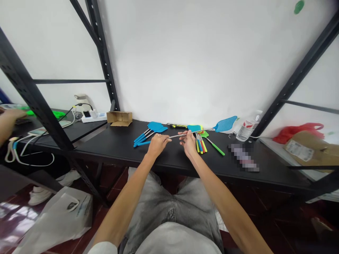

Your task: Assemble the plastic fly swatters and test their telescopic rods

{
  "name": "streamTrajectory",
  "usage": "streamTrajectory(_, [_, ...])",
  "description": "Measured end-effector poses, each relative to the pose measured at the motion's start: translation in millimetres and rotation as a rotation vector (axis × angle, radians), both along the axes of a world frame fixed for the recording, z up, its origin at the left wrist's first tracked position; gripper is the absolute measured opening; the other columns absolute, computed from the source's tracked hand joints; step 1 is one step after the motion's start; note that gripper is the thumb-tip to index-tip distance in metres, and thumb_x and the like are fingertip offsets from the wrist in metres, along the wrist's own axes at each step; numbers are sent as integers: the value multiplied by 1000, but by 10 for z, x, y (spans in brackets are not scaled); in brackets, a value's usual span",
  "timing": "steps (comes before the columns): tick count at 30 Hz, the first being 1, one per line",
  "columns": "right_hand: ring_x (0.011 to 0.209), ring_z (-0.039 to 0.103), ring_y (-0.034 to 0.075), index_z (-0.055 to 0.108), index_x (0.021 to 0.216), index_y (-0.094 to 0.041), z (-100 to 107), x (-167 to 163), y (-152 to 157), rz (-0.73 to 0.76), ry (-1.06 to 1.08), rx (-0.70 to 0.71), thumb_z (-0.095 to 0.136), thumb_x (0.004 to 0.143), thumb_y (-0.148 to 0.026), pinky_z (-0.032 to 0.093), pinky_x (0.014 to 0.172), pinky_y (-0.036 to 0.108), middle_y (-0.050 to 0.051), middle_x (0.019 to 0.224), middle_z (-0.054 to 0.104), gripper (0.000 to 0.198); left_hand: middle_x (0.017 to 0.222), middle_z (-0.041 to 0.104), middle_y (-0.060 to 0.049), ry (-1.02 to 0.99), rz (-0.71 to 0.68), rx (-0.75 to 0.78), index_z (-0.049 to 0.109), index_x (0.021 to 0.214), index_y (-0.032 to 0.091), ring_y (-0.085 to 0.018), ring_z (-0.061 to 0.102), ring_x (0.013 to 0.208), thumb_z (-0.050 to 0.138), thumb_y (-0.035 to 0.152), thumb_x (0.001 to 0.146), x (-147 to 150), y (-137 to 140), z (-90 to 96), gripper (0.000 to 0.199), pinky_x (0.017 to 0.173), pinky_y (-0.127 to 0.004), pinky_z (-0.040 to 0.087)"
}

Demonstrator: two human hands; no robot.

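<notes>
A blue fly swatter [225,124] with a long thin metal rod is held across my front, its mesh head off to the right. My left hand [157,145] is closed around it near the blue handle, which sticks out to the left. Farther along, my right hand [189,143] pinches the rod between thumb and fingers. Left of my left hand lie several folded blue fly swatters [156,126] with their heads overlapping. Behind and right of my right hand is a group of swatters with multicoloured handles [201,143], and a green-handled one [216,147] lies beside them.
On the black table [113,143] stand an open cardboard box [119,119] and a water bottle [248,126]. A yellow-black cutter [178,126] lies near the wall. A blurred-out flat object [244,157] is at right. Another person's hand [13,113] shows far left, past the rack post [47,95].
</notes>
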State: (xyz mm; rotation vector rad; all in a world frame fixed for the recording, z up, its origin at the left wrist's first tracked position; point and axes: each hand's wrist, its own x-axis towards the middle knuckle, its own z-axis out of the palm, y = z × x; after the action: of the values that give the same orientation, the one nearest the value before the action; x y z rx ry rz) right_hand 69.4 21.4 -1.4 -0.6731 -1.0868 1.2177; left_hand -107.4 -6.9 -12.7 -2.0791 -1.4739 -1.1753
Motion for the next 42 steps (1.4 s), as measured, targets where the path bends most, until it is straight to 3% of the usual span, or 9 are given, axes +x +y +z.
streamTrajectory(5, [57,61,11,63,91,-22,-58,225,70,32,-44,-35,66,75,-70,40,41,19,6,95,75,51,87,75,-8,91,33,13,74,99,22,-22,66,83,56,45,94,40,11,12,29,83,-36,44])
streamTrajectory(9, [59,62,9,66,93,-20,-29,336,169,-53,82,-10,77,71,-60,43,43,18,4,90,75,47,87,75,-8,82,101,-19,73,101,24,-23,67,84,59,48,92,9,-3,21,30,82,-36,42])
streamTrajectory(14, [54,59,7,62,83,-19,105,655,372,-199,292,-28,76,77,-53,51,50,18,1,75,72,38,89,76,-6,79,122,-39,73,100,25,-22,67,83,54,49,95,-34,-3,24,30,85,-36,40])
streamTrajectory(18, [51,57,6,60,79,-19,129,817,434,-235,300,-29,72,83,-51,51,50,17,0,69,69,35,91,74,-6,127,99,-40,73,103,24,-20,67,86,48,47,98,2,-4,14,34,78,-32,40])
streamTrajectory(25, [51,56,6,60,79,-19,22,530,244,-153,241,-51,69,86,-49,49,50,18,1,73,71,33,93,73,-7,149,52,-118,72,105,25,-19,66,86,38,50,101,88,-48,12,42,64,-28,34])
streamTrajectory(33, [64,63,11,63,82,-19,-99,1,-62,99,142,0,69,83,-55,50,56,22,7,94,77,36,93,71,-7,123,20,-193,70,105,24,-19,65,86,33,48,103,310,-82,64,44,63,-26,33])
streamTrajectory(38, [67,63,12,68,96,-21,-80,92,-75,167,53,-73,70,81,-55,46,51,20,7,103,76,37,98,73,-6,104,31,-175,70,108,26,-19,66,89,34,51,102,255,-64,52,45,64,-27,33])
streamTrajectory(42, [64,63,11,66,105,-24,-18,276,10,59,172,-97,69,82,-55,45,49,20,5,105,75,39,100,74,-6,54,70,-160,71,107,26,-20,67,91,37,52,101,208,-46,36,43,65,-27,34])
